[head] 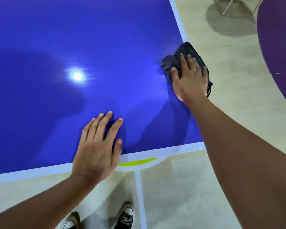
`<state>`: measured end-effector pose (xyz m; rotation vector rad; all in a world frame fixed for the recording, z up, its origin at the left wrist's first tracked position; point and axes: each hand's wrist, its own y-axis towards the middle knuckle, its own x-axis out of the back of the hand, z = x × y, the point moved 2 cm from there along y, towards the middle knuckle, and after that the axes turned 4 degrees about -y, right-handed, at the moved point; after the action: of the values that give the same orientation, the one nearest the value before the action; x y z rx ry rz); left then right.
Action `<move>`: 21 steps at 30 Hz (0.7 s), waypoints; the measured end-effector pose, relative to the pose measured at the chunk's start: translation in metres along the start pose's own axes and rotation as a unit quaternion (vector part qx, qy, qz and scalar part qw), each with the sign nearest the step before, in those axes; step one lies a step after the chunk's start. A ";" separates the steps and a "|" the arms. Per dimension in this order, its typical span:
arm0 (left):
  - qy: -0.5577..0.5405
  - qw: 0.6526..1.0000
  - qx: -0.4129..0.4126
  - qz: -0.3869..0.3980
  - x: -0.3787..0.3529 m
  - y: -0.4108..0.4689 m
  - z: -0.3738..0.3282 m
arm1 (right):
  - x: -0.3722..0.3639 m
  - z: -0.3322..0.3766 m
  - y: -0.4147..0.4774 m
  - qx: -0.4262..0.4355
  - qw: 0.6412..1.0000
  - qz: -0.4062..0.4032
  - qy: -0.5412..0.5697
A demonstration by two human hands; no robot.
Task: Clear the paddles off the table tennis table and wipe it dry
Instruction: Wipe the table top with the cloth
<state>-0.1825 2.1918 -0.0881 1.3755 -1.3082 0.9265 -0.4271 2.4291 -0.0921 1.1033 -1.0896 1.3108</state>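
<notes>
- There is a single view, from the person's head, facing forward and steeply down over the near right corner of the blue desk (73,30).
- It sits close: the left hand (97,146) and right hand (190,78) reach in from below, and the shoes (125,217) on the floor (188,187) show underneath.
- The wide lens bows the desk's white edges.

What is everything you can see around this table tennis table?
table tennis table: one, blue with white edge lines, fills upper left
cloth: one, black, at the table's right edge
light reflection: one, white, on the tabletop
floor: beige, with purple, white and yellow-green markings
grey round patch: one, floor top right
sneakers: two, black with white toecaps, bottom
left hand: flat on the table's near edge
right hand: pressing the cloth
</notes>
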 end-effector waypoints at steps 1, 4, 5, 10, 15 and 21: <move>0.000 1.000 0.002 0.004 0.000 -0.001 0.000 | -0.001 -0.001 -0.009 0.003 1.000 -0.003 0.001; 0.009 1.000 0.004 0.013 0.001 0.001 0.001 | 0.001 0.000 -0.044 0.007 1.000 -0.007 0.005; 0.010 1.000 0.009 0.021 0.002 0.000 -0.001 | 0.003 0.001 -0.061 0.009 1.000 -0.008 0.004; -0.024 0.999 0.007 0.040 0.006 -0.002 -0.003 | -0.002 0.000 -0.134 0.016 0.999 -0.038 -0.012; -0.124 0.992 -0.012 0.016 0.015 -0.014 0.015 | -0.007 0.003 -0.139 0.003 0.998 -0.065 0.007; -0.069 0.993 0.097 -0.015 0.039 -0.094 0.106 | -0.015 0.067 -0.166 0.050 0.996 -0.076 0.008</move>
<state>-0.0948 2.0732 -0.0885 1.6287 -1.3224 0.9721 -0.2591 2.3648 -0.0939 1.2224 -0.9184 1.2626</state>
